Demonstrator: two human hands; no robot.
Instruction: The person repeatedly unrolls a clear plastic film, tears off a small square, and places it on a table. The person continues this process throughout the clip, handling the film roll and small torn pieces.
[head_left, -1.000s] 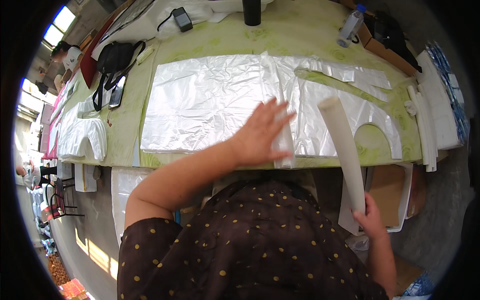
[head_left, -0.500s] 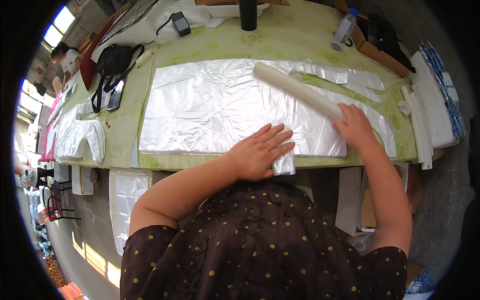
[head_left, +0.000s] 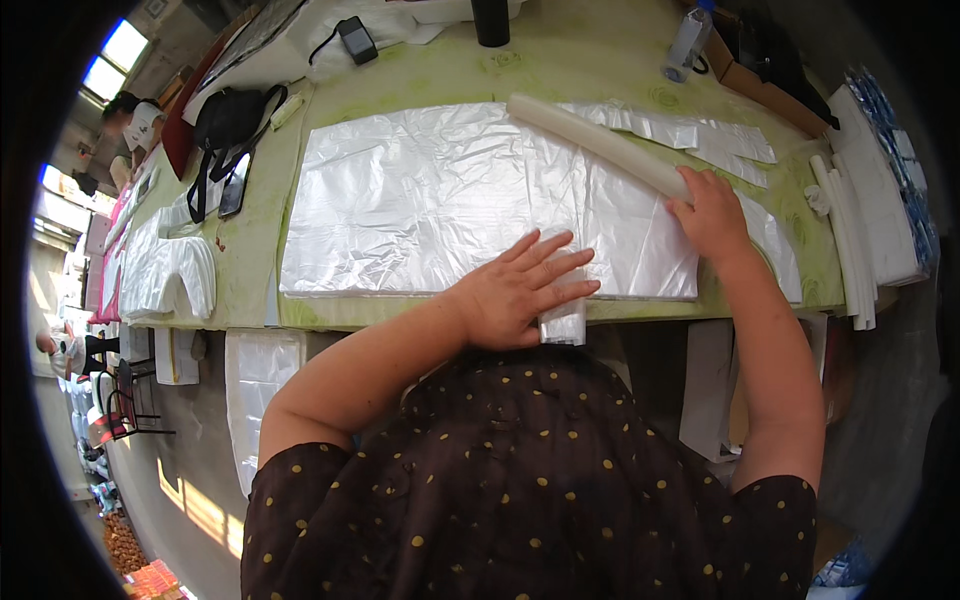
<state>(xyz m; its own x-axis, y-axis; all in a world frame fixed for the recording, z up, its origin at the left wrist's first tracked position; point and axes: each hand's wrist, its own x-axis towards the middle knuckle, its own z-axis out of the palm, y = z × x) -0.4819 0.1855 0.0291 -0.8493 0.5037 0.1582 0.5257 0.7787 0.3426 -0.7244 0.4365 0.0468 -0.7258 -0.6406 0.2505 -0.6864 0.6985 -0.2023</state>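
A stack of thin, shiny translucent plastic bags (head_left: 400, 200) lies flat across the table in front of me. My left hand (head_left: 515, 290) rests palm down on its near edge, fingers spread. Under that hand a narrow folded strip of the plastic (head_left: 563, 326) pokes out over the table edge. My right hand (head_left: 713, 212) grips the near end of a pale, smooth tube or roll (head_left: 600, 147). The tube slants over the right part of the stack, its far end pointing away and to the left. To the right, cut-out handle strips (head_left: 700, 140) of the plastic lie behind it.
A second pile of bags (head_left: 165, 270) lies at the left, near a black shoulder bag (head_left: 228, 120) and a phone (head_left: 233, 185). Far back stand a dark cup (head_left: 490, 22) and a water bottle (head_left: 688, 45). White rolls (head_left: 845, 245) lie at the right edge. A person (head_left: 135, 125) sits far left.
The tube, blurred by motion earlier, now shows more sharply, and its near end has shifted slightly away from me with my right hand. My left hand's fingers have spread wider.
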